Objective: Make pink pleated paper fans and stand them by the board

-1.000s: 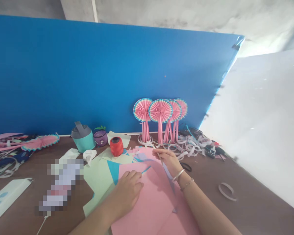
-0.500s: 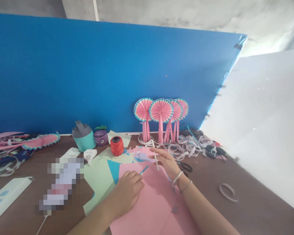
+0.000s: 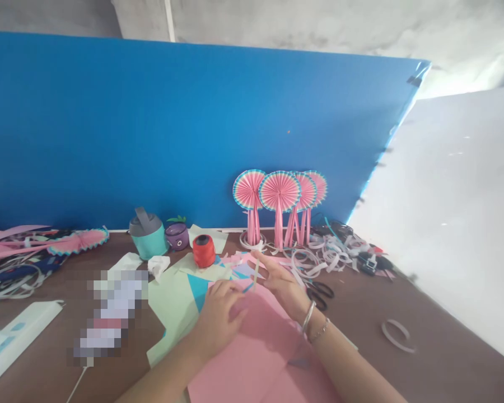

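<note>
My left hand [image 3: 219,313] is curled above the pink paper sheets [image 3: 247,364], with a narrow blue paper strip [image 3: 248,287] sticking out at its fingertips. To its right, my right hand [image 3: 280,284] has a pale, thin paper strip [image 3: 256,273] between its fingers, the other fingers slightly spread. The two strips come close to each other over the far edge of the pink paper. Pale green sheets [image 3: 172,294] and a blue paper piece [image 3: 196,290] lie left of the pink ones. Black-handled scissors [image 3: 319,293] lie just past my right wrist.
Several pink pleated paper fans [image 3: 279,191] stand against the blue board [image 3: 193,123]. A red thread spool [image 3: 204,251], a purple pot [image 3: 177,237] and a teal container [image 3: 149,238] line the back. White strip coils [image 3: 319,252] heap at right; a loose ring [image 3: 397,334] lies nearer.
My right hand has shifted slightly left and turned its pale strip toward the blue one. My left hand has risen slightly with the blue strip. The whole view has shifted a little.
</note>
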The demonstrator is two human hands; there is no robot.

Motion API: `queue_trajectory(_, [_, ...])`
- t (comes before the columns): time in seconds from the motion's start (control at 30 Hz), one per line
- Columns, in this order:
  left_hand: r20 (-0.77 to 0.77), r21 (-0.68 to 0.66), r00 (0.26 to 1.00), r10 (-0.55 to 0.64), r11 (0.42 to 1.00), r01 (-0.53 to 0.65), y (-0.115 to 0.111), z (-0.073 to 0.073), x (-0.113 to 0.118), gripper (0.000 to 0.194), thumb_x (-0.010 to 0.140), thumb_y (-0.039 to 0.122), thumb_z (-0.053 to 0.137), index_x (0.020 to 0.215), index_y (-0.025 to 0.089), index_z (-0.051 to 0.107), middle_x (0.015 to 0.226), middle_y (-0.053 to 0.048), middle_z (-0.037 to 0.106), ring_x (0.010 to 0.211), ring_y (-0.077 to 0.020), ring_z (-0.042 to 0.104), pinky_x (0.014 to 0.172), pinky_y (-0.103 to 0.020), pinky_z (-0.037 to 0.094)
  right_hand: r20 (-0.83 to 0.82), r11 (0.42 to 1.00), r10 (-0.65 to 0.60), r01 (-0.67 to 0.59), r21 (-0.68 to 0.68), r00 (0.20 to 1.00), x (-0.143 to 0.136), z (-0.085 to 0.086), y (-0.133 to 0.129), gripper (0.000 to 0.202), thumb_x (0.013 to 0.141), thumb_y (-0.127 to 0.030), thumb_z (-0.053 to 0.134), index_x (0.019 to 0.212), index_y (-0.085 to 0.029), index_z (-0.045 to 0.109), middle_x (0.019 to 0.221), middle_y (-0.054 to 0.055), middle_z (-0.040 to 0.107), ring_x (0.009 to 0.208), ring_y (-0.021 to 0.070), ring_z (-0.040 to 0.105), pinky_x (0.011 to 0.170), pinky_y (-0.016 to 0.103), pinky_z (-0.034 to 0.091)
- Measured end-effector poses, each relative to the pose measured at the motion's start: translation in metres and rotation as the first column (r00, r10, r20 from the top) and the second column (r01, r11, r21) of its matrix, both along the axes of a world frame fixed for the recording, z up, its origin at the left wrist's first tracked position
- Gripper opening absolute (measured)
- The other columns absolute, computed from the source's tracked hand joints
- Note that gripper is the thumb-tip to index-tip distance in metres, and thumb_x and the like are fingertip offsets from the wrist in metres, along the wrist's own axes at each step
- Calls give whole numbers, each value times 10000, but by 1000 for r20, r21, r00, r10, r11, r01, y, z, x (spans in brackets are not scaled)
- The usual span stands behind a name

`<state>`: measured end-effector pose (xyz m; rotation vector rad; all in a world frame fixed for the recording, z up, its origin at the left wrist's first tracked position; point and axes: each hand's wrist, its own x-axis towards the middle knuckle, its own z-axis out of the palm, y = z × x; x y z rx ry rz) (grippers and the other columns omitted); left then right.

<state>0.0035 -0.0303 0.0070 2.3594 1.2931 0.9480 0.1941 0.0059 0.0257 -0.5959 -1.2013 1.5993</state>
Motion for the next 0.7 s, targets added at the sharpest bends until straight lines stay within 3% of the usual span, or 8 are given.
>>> queue_trajectory(0.13, [133, -124, 981, 142, 984, -126, 3, 0, 6, 238, 843, 373, 561, 1002, 239, 677, 1012, -83, 593, 1025, -258, 540, 919, -440, 441, 12, 996, 87, -87, 27, 996, -6, 5, -6, 656, 677, -83, 581, 1274, -352, 545, 1465, -17, 390, 1343, 264, 344, 1078, 487, 303])
queue_trajectory(0.33, [245, -232, 954, 170, 966, -113, 9, 1, 7, 175, 834, 300, 535, 712, 221, 632, 908, -37, 612, 944, -211, 559, 886, -378, 450, 144, 990, 103, -115, 78, 984, -10, 1, -4, 728, 642, -84, 548, 1320, -344, 495, 1442, 6, 420, 1318, 257, 379, 1062, 484, 326])
queue_trajectory(0.4, [224, -201, 953, 206, 966, -161, 10, 2, 5, 170, 825, 273, 535, 686, 216, 615, 910, -40, 611, 949, -216, 552, 880, -385, 445, 288, 986, -118, 77, 149, 950, -5, -5, 2, 670, 654, -116, 529, 1292, -318, 528, 1419, 35, 444, 1288, 278, 412, 1045, 520, 337])
queue_trajectory(0.43, [196, -179, 956, 217, 967, -183, 10, 3, 3, 169, 821, 258, 536, 675, 213, 609, 913, -42, 609, 953, -220, 547, 878, -393, 441, 358, 944, -302, 227, 239, 883, -3, -8, 4, 616, 667, -135, 525, 1259, -301, 561, 1407, 50, 452, 1286, 290, 408, 1051, 537, 323])
queue_trajectory(0.5, [117, -131, 970, 211, 972, -195, 10, 2, 2, 170, 813, 221, 535, 657, 207, 601, 918, -46, 604, 959, -228, 537, 870, -409, 432, 410, 770, -615, 401, 496, 673, 0, -10, 6, 511, 697, -162, 536, 1188, -275, 618, 1392, 67, 460, 1307, 301, 369, 1088, 543, 265])
queue_trajectory(0.53, [74, -106, 978, 195, 977, -187, 9, 2, 2, 159, 805, 197, 533, 662, 206, 602, 920, -47, 601, 961, -232, 531, 862, -415, 428, 402, 693, -687, 379, 613, 605, 0, -10, 5, 479, 712, -166, 540, 1170, -273, 631, 1392, 64, 461, 1320, 297, 350, 1105, 532, 241])
queue_trajectory(0.57, [34, -83, 984, 175, 982, -172, 9, 1, 2, 144, 795, 173, 531, 677, 206, 607, 926, -49, 598, 965, -236, 525, 852, -418, 425, 406, 658, -691, 288, 696, 597, -1, -9, 2, 471, 727, -161, 536, 1173, -279, 630, 1392, 55, 466, 1329, 289, 341, 1115, 519, 232])
queue_trajectory(0.7, [-79, -14, 992, 102, 995, -103, 4, 1, 3, 146, 783, 128, 507, 765, 207, 628, 933, -63, 587, 969, -245, 506, 811, -413, 418, 550, 643, -481, -152, 750, 682, -11, -3, -8, 561, 740, -91, 463, 1245, -305, 576, 1350, 25, 530, 1354, 254, 325, 1117, 502, 224])
